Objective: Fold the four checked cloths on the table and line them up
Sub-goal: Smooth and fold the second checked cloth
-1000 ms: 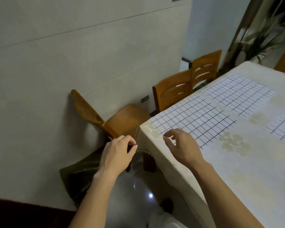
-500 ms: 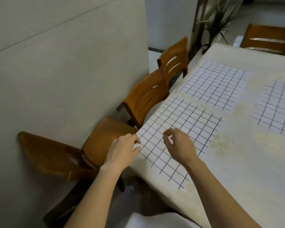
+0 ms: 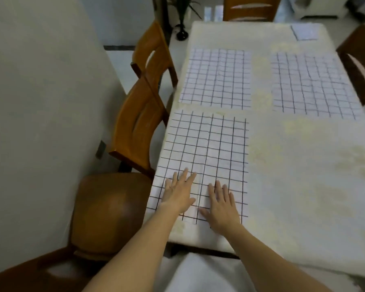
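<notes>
A white cloth with a black check, the nearest cloth [image 3: 207, 148], lies flat at the table's near left corner. My left hand [image 3: 178, 193] and my right hand [image 3: 222, 204] rest palm down on its near end, fingers spread, holding nothing. A second checked cloth [image 3: 216, 79] lies flat beyond it. A third checked cloth [image 3: 312, 85] lies to the right of that one. A smaller checked piece [image 3: 305, 31] sits at the far right end of the table.
The table [image 3: 303, 175] wears a cream patterned cover. Wooden chairs stand along its left side [image 3: 139, 123], at the far end [image 3: 249, 7] and on the right [image 3: 358, 64]. A wall [image 3: 40, 102] runs close on the left. A potted plant [image 3: 182, 15] stands beyond.
The view has swung right onto the table. Both hands went from pinched near the cloth's left corner to lying flat and spread on its near end.
</notes>
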### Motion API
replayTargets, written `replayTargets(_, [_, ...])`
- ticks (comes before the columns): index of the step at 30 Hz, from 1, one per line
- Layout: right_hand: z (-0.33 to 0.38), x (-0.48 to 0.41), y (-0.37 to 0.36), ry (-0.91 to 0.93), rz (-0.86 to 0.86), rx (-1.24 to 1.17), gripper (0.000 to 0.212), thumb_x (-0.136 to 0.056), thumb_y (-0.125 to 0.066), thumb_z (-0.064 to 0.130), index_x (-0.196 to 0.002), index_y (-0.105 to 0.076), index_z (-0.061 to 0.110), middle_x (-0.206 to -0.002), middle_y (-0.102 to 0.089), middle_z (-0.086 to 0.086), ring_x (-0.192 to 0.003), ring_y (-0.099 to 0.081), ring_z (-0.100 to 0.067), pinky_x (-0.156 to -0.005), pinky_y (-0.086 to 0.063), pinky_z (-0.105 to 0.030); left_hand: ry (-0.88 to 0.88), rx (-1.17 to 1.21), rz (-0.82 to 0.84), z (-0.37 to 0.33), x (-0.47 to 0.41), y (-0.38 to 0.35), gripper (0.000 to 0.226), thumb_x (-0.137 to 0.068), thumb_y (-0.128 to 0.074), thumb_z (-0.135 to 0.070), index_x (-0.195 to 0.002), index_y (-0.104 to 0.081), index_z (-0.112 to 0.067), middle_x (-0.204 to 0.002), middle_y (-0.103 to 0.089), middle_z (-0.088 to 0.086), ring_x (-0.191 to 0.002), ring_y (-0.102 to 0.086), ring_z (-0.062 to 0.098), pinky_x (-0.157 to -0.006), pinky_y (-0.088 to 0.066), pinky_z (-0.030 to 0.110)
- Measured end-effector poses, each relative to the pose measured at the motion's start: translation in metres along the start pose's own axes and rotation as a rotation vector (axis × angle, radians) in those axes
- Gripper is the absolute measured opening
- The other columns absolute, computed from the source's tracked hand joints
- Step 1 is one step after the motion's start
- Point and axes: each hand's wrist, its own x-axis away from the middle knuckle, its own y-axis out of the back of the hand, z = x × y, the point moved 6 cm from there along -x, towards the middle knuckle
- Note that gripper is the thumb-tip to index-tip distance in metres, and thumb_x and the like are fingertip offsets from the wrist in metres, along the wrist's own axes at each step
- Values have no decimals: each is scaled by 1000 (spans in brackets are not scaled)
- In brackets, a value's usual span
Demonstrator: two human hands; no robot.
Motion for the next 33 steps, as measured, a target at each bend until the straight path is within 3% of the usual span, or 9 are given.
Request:
replayTargets(5, [-7,0,-11,-36,-13,65,94,-86,2,81,-154,27,21,-158,37,-2,-147,33,-26,-122,14,-43,-36,-2,106,-1,-17,-29,90,-101,-53,-50,-161,13,-34,-165,31,-1,-152,24,37,-124,7,54])
replayTargets(10, [-22,8,-3,-52,-10,47,110,-64,27,89,-155,24,27,-159,35,4,-148,31,-23,-125,9,-45,-39,-15,62,-23,-13,-43,85,-103,-41,-55,-160,17,-31,-163,35,3,-150,29,40,-123,12,56])
replayTargets(16, [-47,19,6,-95,20,59,116,-57,30,92,-155,25,30,-160,35,5,-148,31,-24,-124,10,-44,-43,-35,66,-49,-15,-52,80,-104,-36,-56,-160,17,-32,-164,33,2,-150,28,39,-124,11,56])
replayTargets(21, [-84,21,11,-69,46,116,109,-69,8,91,-154,26,26,-159,35,8,-148,31,-23,-124,10,-45,-19,-8,58,-76,-18,-56,80,-104,-35,-57,-161,15,-30,-165,30,0,-152,24,37,-124,8,52])
replayTargets(25, [-125,13,21,14,48,188,110,-69,8,93,-154,28,25,-159,36,8,-147,32,-23,-125,6,-48,20,5,41,-99,-21,-61,80,-105,-34,-56,-161,16,-27,-166,29,-1,-153,24,35,-125,7,50])
replayTargets(33, [-201,2,52,103,2,216,103,-74,9,87,-154,27,24,-161,32,-3,-148,30,-29,-124,11,-46,254,81,7,-170,-27,-79,82,-104,-30,-61,-158,21,-26,-163,35,0,-150,28,37,-123,9,60])
